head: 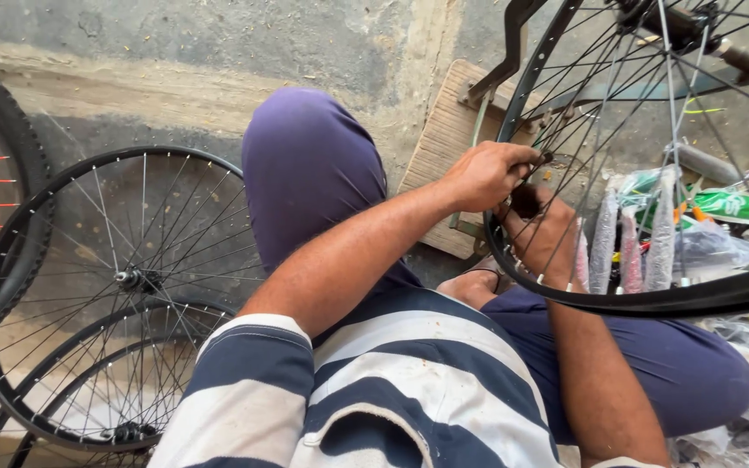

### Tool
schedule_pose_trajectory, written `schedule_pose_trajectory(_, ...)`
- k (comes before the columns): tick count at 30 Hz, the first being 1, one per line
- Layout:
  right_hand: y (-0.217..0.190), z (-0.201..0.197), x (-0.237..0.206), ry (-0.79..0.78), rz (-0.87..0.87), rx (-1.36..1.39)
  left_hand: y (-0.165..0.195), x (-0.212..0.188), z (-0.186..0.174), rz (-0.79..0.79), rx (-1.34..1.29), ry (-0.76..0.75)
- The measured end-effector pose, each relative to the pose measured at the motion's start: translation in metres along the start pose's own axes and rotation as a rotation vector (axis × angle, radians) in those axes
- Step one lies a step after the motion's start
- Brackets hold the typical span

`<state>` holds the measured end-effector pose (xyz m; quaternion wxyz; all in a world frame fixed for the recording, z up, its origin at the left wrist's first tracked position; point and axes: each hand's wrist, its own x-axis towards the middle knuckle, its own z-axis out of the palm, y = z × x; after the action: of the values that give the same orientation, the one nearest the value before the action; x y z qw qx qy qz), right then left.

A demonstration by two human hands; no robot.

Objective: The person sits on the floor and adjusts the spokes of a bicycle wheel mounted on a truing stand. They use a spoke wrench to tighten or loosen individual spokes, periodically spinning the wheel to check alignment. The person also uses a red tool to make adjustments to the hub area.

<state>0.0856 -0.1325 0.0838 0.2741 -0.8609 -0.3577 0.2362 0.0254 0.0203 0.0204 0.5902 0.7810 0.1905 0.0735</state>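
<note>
Pinching a spoke point(556, 130) near the rim point(513, 104) with left hand point(487, 173) fingers closed, right hand point(548, 230) curled shut around a dark tool point(526, 201) behind the spokes.

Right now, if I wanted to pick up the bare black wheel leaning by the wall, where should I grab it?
Probably by the top of the rim of the bare wheel, reaching down from above. It stands upright with its top arc free, while its lower part overlaps another rim. The thin spokes would likely pinch fingers, so grip the smooth hoop.
</note>
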Motion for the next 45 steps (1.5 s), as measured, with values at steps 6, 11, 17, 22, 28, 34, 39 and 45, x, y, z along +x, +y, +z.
schedule_pose_trajectory(6, 0.034, 0.003, 0.021, -0.195, 0.042, 0.518, 0.005, 0.001, -0.007, -0.092, -0.099, 0.076)
schedule_pose_trajectory(11, 0.055, -0.004, 0.025, -0.357, 0.102, 0.485, 0.0, 0.004, -0.006, 0.011, -0.043, -0.074)
schedule_pose_trajectory(17, 0.049, -0.005, 0.015, -0.114, 0.226, 0.627, -0.004, 0.002, -0.002, -0.024, -0.141, -0.083)
schedule_pose_trajectory(22, 0.043, -0.008, 0.018, -0.232, 0.138, 0.505, 0.002, 0.0, -0.012, 0.036, -0.121, -0.094)
schedule_pose_trajectory(28, 0.049, 0.001, 0.016, -0.276, 0.121, 0.478, 0.009, -0.002, -0.017, 0.081, -0.169, -0.109)
schedule_pose_trajectory(34, 0.055, 0.0, 0.015, -0.378, 0.176, 0.652, 0.007, -0.001, -0.015, 0.072, -0.177, -0.116)
schedule_pose_trajectory(39, 0.032, -0.001, 0.014, -0.325, 0.03, 0.346, 0.002, 0.0, -0.013, 0.072, -0.166, -0.116)
schedule_pose_trajectory(45, 0.013, 0.002, 0.01, -0.112, -0.151, 0.028, 0.009, -0.001, -0.015, 0.069, -0.145, -0.103)
